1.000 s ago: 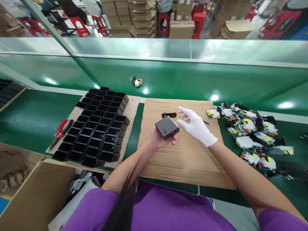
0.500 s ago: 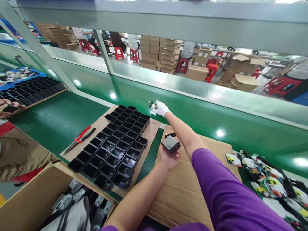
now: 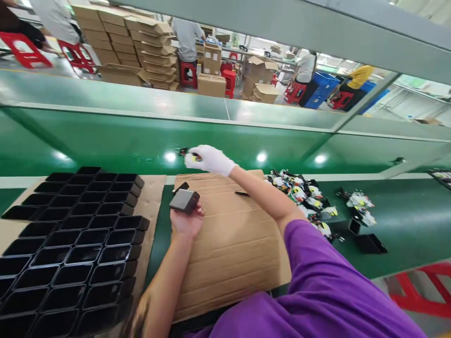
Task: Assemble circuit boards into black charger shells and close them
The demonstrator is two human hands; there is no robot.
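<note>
My left hand, bare and palm up, has its fingers closed around a black charger housing over the cardboard sheet. A small black plastic piece shows just behind the housing. My right hand, in a white glove, reaches over the green conveyor belt and grips a small circuit board with yellow and dark parts. The glove covers most of the board. Rows of black open housings stand on cardboard at the left.
Circuit boards lie in a pile right of the sheet, with more boards farther right. A black housing lies near them. A thin black tool rests on the sheet. A metal beam crosses above; people sit beyond the belt.
The view has turned right, so the pliers have left it and the board pile shows fully. My right hand has moved right relative to my left, still gripping the circuit board. The housing stays in my left.
</note>
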